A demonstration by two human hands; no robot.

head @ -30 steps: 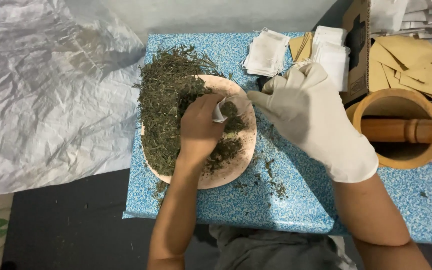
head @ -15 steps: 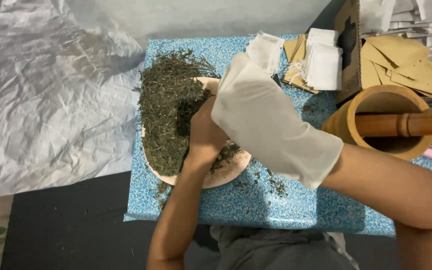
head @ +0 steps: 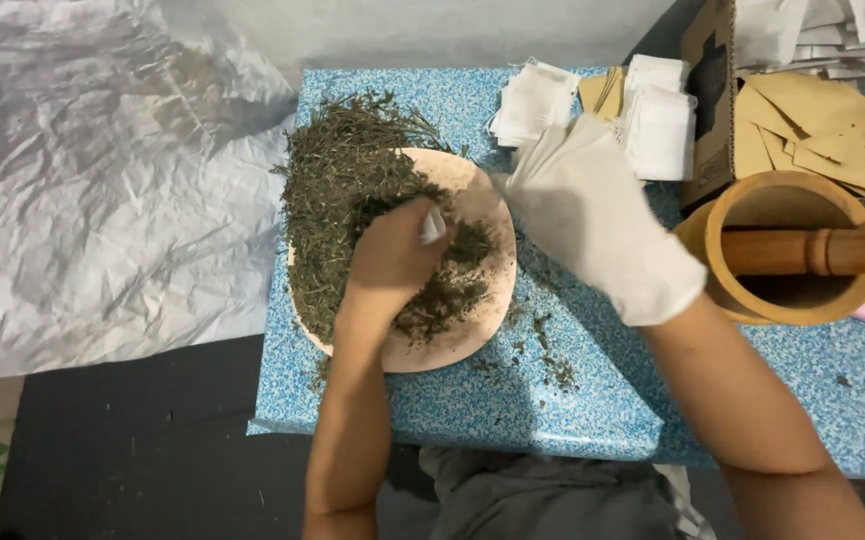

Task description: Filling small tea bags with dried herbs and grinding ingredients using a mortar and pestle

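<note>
My bare left hand point(head: 392, 262) rests in a heap of dried green herbs point(head: 342, 190) on a round tan plate point(head: 472, 320). Its fingers are closed around a small white sachet point(head: 434, 225), of which only a corner shows. My right hand point(head: 592, 215), in a white glove, hovers just right of the plate's rim. Its fingers are stretched out towards the upper left and I see nothing in them. The two hands are a short way apart.
The plate stands on a blue speckled table point(head: 592, 400) with herb crumbs scattered on it. Stacks of white sachets point(head: 532, 100) and tan envelopes point(head: 832, 140) lie at the back. A wooden mortar point(head: 782, 200) with a pestle point(head: 812, 250) stands at the right. Crumpled white sheeting point(head: 102, 200) lies to the left.
My gloved right hand swung left over the plate and covered my left hand, then drew back to the right. My left hand stayed in the herbs with the sachet.
</note>
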